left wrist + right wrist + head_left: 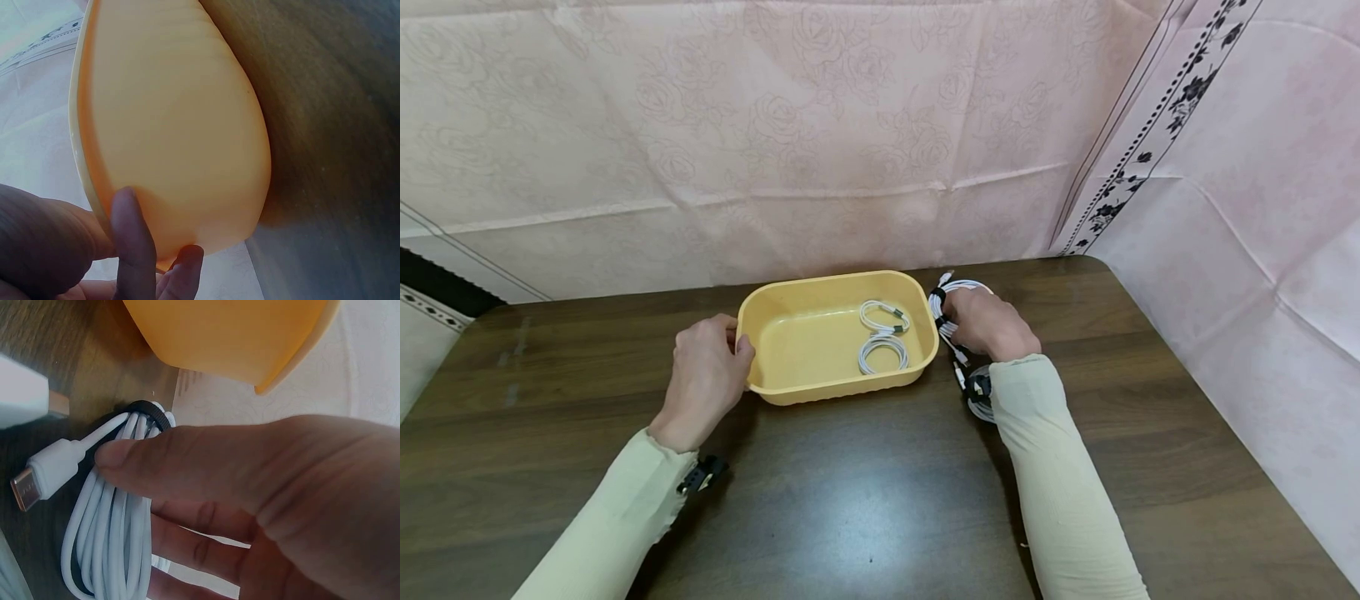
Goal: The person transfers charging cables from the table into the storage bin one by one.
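A shallow yellow plastic basin (820, 392) stands on the table in the head view. My left hand (703, 371) grips its left end; in the left wrist view, fingertips (128, 209) press the basin's outer wall. Just beyond the basin's right end, my right hand (988, 323) holds a coiled white charging cable (109, 537). The thumb lies across the loops in the right wrist view, beside a black strap (150, 412). A metal-tipped plug (53, 469) sticks out from that bundle. Inside the basin lie white cable coils (863, 357) at its right side.
Another strapped cable coil (981, 410) lies beside my right forearm, partly hidden by the sleeve. A white USB plug (22, 394) shows near the held cable. The dark wooden table (850, 500) ends at the back against a pink floral cloth (812, 150).
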A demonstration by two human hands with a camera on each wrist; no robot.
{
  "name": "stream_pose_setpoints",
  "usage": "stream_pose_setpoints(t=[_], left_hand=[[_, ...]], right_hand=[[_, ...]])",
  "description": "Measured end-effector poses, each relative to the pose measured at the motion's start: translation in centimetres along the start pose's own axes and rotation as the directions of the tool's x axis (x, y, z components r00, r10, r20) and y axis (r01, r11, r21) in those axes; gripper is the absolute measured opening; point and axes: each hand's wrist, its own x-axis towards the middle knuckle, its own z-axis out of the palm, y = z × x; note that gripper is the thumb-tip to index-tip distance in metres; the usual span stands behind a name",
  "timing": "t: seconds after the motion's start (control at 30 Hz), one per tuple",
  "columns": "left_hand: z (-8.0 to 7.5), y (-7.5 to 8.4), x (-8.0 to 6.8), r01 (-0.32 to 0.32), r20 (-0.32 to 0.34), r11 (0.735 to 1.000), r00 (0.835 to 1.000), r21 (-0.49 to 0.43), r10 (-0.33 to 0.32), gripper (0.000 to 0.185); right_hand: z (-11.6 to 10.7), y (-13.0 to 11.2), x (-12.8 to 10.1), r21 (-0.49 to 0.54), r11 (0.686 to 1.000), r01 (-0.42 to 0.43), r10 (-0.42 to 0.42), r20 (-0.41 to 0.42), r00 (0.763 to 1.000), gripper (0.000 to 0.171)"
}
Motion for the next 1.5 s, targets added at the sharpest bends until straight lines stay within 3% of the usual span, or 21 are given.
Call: stream_pose_setpoints(t=[1.5], left_hand=[[0.1,0.01,-0.06,0.007,0.008,1.0,1.0,-0.006,-0.007,0.029]], right_hand=[[-0.36,0.03,-0.31,-0.021,1.0,0.015,-0.017,-0.11,0.994,0.017]])
